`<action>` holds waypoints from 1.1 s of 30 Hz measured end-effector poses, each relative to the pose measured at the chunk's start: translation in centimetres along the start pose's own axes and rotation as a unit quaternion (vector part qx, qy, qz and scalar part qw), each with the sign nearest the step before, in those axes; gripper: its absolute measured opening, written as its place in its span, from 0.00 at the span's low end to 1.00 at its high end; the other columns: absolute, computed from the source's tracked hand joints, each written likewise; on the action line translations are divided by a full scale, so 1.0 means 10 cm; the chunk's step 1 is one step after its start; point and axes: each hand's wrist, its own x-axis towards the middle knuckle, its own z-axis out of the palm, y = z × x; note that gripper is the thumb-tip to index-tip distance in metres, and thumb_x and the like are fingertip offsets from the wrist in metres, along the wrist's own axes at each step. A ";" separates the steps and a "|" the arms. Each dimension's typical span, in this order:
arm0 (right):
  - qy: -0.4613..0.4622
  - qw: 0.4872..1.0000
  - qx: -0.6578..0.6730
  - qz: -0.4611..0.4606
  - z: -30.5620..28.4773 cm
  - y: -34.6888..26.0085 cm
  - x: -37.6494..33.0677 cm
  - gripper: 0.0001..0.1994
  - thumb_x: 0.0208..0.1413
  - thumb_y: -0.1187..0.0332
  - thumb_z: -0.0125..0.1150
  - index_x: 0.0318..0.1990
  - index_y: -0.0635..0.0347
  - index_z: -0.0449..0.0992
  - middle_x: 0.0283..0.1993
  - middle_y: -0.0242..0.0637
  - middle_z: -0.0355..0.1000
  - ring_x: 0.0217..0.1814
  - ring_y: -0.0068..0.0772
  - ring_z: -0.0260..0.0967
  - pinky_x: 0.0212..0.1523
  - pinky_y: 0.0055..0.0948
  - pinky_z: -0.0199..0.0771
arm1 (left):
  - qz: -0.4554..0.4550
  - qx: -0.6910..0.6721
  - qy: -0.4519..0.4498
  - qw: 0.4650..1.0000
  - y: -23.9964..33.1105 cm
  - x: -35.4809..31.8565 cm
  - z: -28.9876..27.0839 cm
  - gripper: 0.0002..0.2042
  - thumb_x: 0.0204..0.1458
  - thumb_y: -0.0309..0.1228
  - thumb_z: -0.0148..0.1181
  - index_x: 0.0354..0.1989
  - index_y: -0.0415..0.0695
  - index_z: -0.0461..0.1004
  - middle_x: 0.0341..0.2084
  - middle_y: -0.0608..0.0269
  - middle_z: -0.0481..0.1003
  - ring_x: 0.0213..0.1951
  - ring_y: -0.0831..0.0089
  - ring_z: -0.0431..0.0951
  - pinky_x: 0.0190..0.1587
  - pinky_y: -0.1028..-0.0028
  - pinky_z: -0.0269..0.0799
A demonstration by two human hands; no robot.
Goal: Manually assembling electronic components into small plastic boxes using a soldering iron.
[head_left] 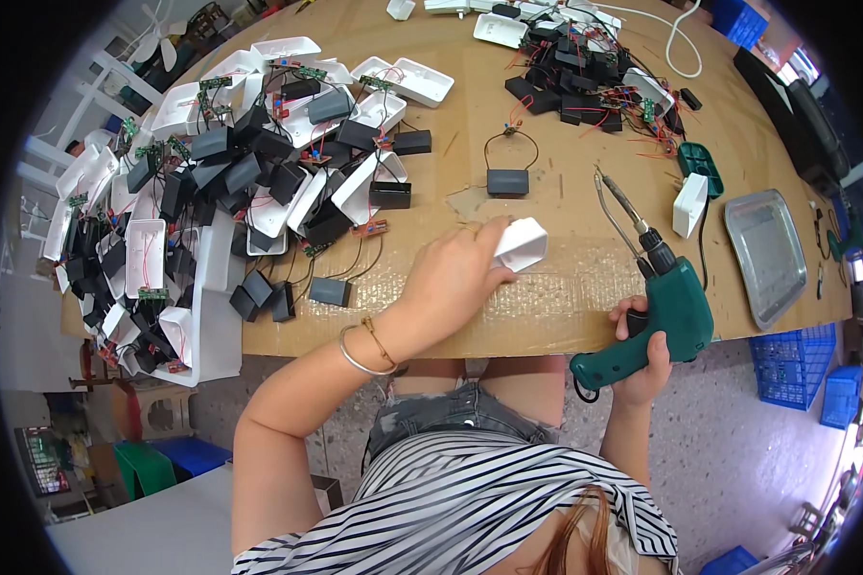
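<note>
My left hand (457, 270) is closed on a small white plastic case (523, 243), its open side facing me, just above the table. In my right hand (641, 355) is a green pistol-shaped soldering gun (679, 311), gripped by the handle. Its thin metal tip and a bent feed tube point up and away from me. Beyond the case lies a dark grey box (507, 182) with two black wires looping up to a small circuit board (515, 128).
A big heap of white cases (177, 110) and wired black boxes fills the left, partly in a white bin (216, 297). Another black-box pile (580, 72) lies at the back. On the right are a metal tray (775, 254), a green holder (700, 165) and a white case (689, 205).
</note>
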 end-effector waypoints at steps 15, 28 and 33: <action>0.031 1.000 -0.005 0.003 0.02 -0.02 -0.02 0.25 0.50 0.57 0.53 0.47 0.71 0.64 0.40 0.44 0.66 0.32 0.29 0.63 0.41 0.32 0.64 | -0.113 -0.087 0.127 0.982 -0.47 1.73 0.15 0.26 0.45 0.51 0.57 0.38 0.35 0.74 0.35 0.51 0.75 0.38 0.59 0.75 0.41 0.68 0.70; 0.041 0.999 0.000 0.005 0.05 -0.04 0.01 0.23 0.51 0.57 0.51 0.44 0.72 0.66 0.37 0.43 0.65 0.32 0.28 0.62 0.41 0.32 0.63 | -0.051 -0.461 0.134 0.876 -0.38 1.47 -0.31 0.13 0.51 0.35 0.58 0.36 0.36 0.76 0.24 0.68 0.76 0.25 0.84 0.70 0.30 0.82 0.66; 0.016 1.000 -0.004 -0.003 0.07 -0.05 0.00 0.23 0.55 0.55 0.48 0.46 0.70 0.64 0.39 0.44 0.65 0.32 0.27 0.62 0.41 0.32 0.64 | 0.035 -0.420 0.214 0.881 -0.18 0.95 -0.84 0.14 0.57 0.37 0.49 0.40 0.39 0.75 0.19 0.74 0.66 0.22 0.88 0.61 0.25 0.86 0.59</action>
